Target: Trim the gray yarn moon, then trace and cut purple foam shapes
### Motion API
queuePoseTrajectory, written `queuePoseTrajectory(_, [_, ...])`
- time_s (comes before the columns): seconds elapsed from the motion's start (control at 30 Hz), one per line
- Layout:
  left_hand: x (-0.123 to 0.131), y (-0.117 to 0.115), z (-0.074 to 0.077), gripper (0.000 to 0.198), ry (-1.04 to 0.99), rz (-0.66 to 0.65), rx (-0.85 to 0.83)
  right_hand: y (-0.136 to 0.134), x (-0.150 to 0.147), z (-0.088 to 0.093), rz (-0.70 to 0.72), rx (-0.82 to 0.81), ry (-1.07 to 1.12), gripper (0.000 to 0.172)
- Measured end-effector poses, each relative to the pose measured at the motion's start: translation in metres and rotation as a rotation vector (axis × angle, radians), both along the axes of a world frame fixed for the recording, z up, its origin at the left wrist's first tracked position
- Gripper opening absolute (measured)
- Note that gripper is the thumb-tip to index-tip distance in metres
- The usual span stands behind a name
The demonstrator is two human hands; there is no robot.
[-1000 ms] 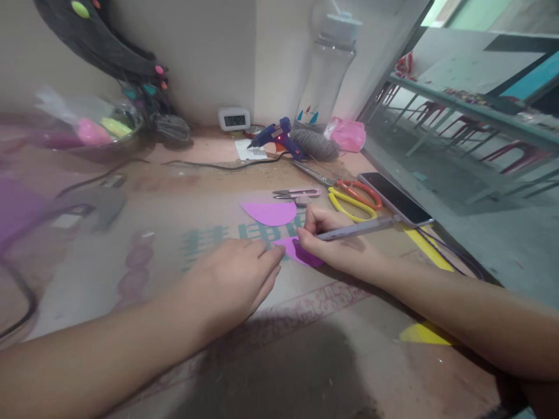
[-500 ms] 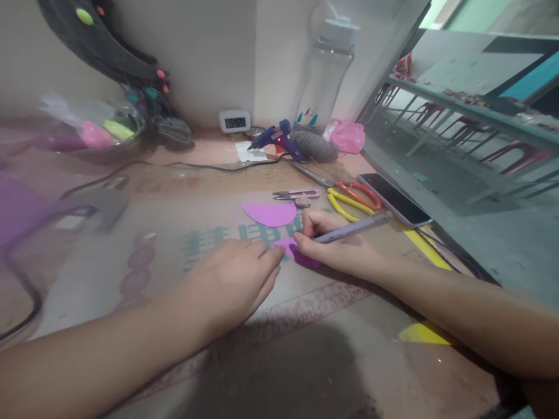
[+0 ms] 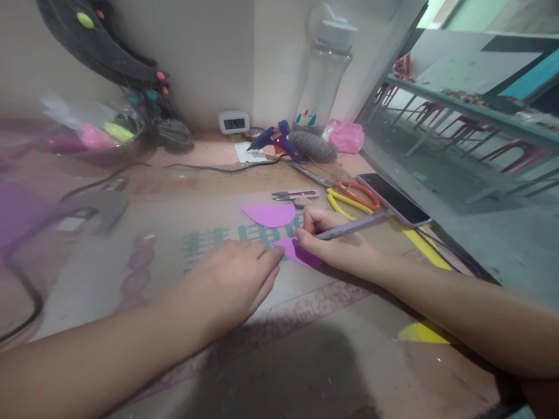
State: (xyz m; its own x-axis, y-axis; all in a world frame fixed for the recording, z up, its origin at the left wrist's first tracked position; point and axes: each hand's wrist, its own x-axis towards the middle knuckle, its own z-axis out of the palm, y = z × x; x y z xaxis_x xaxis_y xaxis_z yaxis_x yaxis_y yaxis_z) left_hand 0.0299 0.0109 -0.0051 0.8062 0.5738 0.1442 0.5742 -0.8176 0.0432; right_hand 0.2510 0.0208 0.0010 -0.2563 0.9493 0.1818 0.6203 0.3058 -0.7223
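Observation:
A grey-lavender pen slants out of my right hand, whose fingers are pinched round it. Below that hand lies a small purple piece with a curved edge, partly covered by the fingers. My left hand rests palm down, fingers stretched out, with its fingertips on the left end of this piece. The pen's tip is hidden behind my right fingers. Just beyond, a purple half-oval piece lies flat on the printed cardboard. Behind it are pink thread snips and a small greyish lump.
Scissors with red and yellow handles lie near a phone. A blue glue gun, grey yarn, a clear bottle and a small clock stand at the back. A bowl sits left; a cable crosses behind.
My right hand and the pen have shifted very slightly over the purple piece. The left hand stays in place, and the whole view has moved a little.

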Motion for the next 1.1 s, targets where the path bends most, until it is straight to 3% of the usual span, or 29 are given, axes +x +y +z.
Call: queuePoseTrajectory(1.1, [0.0006, -0.0008, 0.0001, 0.031, -0.035, 0.008, -0.009, 0.0026, -0.0004, -0.0075, 0.073, -0.035, 0.051, 0.029])
